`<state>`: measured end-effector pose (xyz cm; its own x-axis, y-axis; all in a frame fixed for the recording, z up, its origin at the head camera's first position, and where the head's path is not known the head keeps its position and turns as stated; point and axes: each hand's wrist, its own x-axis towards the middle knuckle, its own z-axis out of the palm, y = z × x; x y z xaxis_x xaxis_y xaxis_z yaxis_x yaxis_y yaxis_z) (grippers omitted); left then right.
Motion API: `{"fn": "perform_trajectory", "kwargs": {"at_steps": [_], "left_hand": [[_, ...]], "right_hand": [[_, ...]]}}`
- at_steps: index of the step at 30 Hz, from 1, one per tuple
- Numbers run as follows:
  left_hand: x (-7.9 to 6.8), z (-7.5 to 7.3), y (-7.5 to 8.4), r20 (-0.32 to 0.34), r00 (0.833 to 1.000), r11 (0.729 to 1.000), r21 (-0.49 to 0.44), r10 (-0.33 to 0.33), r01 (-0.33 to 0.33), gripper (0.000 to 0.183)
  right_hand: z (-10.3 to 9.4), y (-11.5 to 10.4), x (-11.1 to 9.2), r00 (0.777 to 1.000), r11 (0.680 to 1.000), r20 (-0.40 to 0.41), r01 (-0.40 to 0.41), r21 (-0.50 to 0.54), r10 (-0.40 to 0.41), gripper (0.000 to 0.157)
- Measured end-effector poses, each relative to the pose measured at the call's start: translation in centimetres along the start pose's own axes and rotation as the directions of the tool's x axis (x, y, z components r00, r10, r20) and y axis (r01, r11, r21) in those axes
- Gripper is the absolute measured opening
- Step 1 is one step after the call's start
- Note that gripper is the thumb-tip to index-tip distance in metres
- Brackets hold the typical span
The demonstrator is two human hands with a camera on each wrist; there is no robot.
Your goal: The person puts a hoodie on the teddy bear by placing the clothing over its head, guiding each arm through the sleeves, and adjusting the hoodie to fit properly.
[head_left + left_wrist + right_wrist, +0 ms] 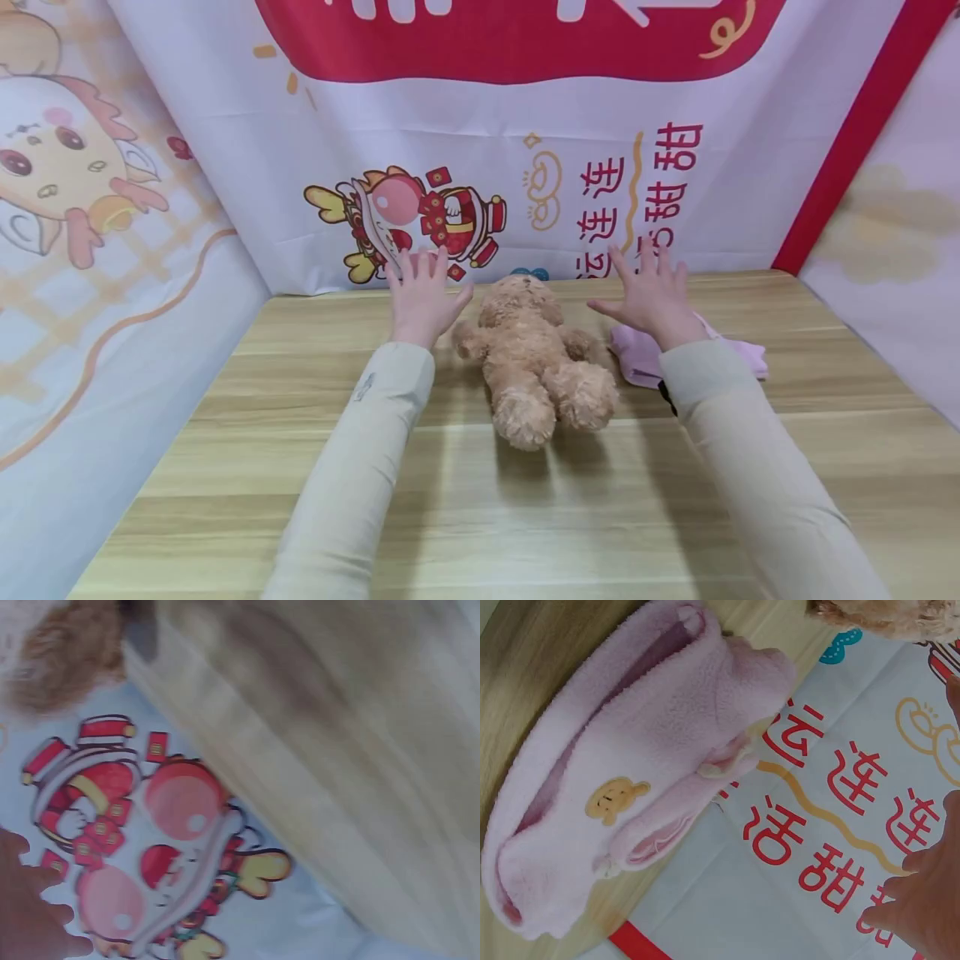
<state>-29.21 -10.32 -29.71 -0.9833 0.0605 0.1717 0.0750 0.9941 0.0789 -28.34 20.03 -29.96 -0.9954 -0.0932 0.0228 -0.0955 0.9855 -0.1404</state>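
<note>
A fluffy light-brown teddy bear (525, 350) lies on its back on the wooden table, head toward the back wall and feet toward me. To its left my left hand (422, 302) is raised above the table, fingers spread and holding nothing. My right hand (651, 298) hovers to the bear's right, also with spread fingers and nothing in them. Below and behind that hand lies a pink fleecy doll garment (637, 354). In the right wrist view the garment (660, 727) shows a small bear-face patch, and part of my right hand (922, 892) enters at the right edge.
A white cloth wall (480, 167) with red lettering and cartoon figures stands right behind the table (300, 467). Another printed cloth (90, 250) hangs along the left side, and a further white cloth (892, 233) borders the right.
</note>
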Motion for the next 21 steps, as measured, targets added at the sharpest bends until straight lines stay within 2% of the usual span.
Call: {"fn": "perform_trajectory", "kwargs": {"at_steps": [5,9,12,15,19,21], "left_hand": [[0.6,-2.3,2.4,-0.118,0.989,0.996,-0.016,0.089,-0.091,0.065],[0.5,-4.3,4.4,-0.187,0.963,0.98,0.012,0.195,-0.197,0.049],[0.1,-5.5,6.2,-0.195,0.942,0.961,0.016,0.274,-0.276,0.041],[-0.2,-6.1,8.4,-0.199,0.921,0.941,0.021,0.336,-0.339,0.038],[-0.4,-6.0,11.5,-0.211,0.889,0.912,0.048,0.407,-0.406,0.031],[-0.5,-5.8,13.1,-0.198,0.88,0.901,0.054,0.431,-0.43,0.029]], "right_hand": [[-0.7,0.3,0.0,1.0,1.0,-0.023,0.004,0.002,-0.004,0.094],[-1.3,1.2,-0.1,0.998,1.0,-0.06,0.008,0.015,-0.008,0.094],[-1.6,2.3,-0.5,0.995,1.0,-0.095,0.013,-0.006,-0.013,0.09],[-1.8,3.8,-1.2,0.994,1.0,-0.114,-0.001,-0.02,-0.001,0.084],[-1.5,5.9,-2.3,0.994,0.999,-0.105,-0.04,-0.015,0.038,0.073],[-1.2,7.0,-2.8,0.994,0.998,-0.092,-0.065,-0.009,0.064,0.067]]}}
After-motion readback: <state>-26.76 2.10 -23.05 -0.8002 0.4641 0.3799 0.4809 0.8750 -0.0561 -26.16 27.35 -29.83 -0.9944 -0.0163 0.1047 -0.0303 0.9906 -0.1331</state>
